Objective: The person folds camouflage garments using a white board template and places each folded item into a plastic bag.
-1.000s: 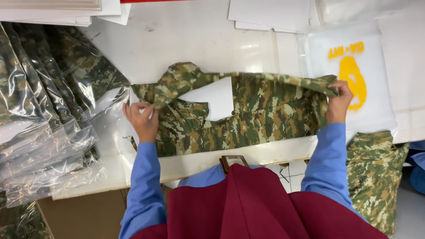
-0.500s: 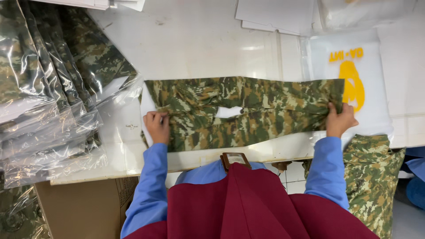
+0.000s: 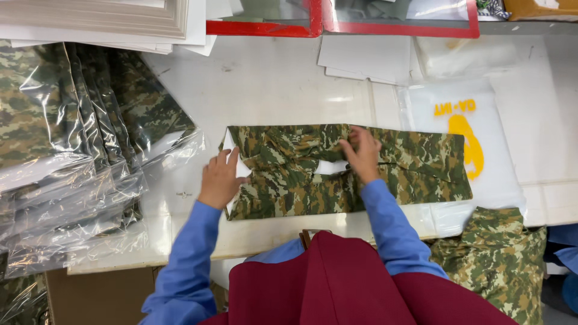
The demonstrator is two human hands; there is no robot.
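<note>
A white worktable (image 3: 271,84) fills the view, with stacked white boards (image 3: 108,18) at 11 o'clock and a red-framed tray (image 3: 397,24) at 12. At centre lies the folded camouflage garment (image 3: 409,165). The left hand (image 3: 220,179) rests flat and open on its 9 o'clock edge; the right hand (image 3: 363,153) presses its middle, fingers curled, though whether they pinch cloth cannot be told. Bagged camouflage garments (image 3: 66,150) pile up at 9, cut off by the frame. A clear printed bag (image 3: 481,120) lies partly under the garment at 3.
</note>
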